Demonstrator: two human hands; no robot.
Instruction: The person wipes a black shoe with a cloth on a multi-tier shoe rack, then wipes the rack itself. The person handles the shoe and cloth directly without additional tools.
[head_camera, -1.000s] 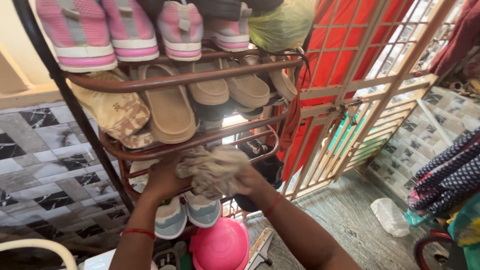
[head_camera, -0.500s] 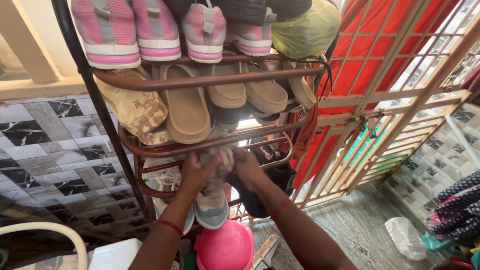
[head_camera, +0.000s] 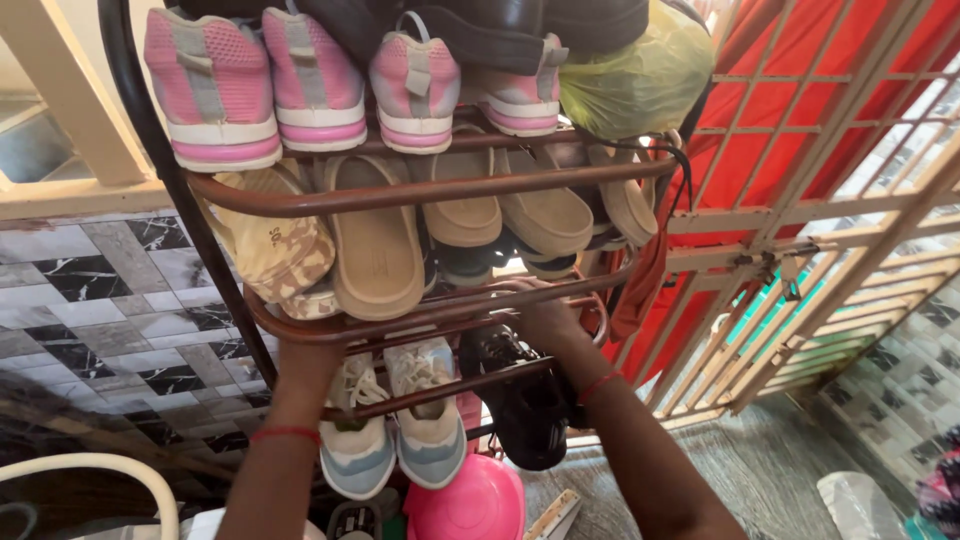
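Both hands are shoved into the lower part of the shoe rack (head_camera: 420, 190). The left hand (head_camera: 305, 360) is reaching in behind the brown bar under the sandal shelf, just left of the white-and-blue sneakers (head_camera: 395, 430). Its fingers are hidden by the bar, so I honestly can't tell if it's gripping anything. The right hand (head_camera: 545, 320) is up against the curved end of the same bar, fingers tucked behind it, right above the black shoe (head_camera: 525, 400); can't tell what it's got hold of either, if anything. Both wrists have a red thread band on them.

Above the hands sit tan sandals (head_camera: 375, 245) and a camo-print shoe (head_camera: 270, 245), and on the top shelf pink sneakers (head_camera: 300, 85) next to a yellow-green bag (head_camera: 640, 80). Below the rack there's a pink bowl (head_camera: 465, 505) on the floor. To the right is a wooden lattice gate (head_camera: 800, 230) with red cloth behind it.
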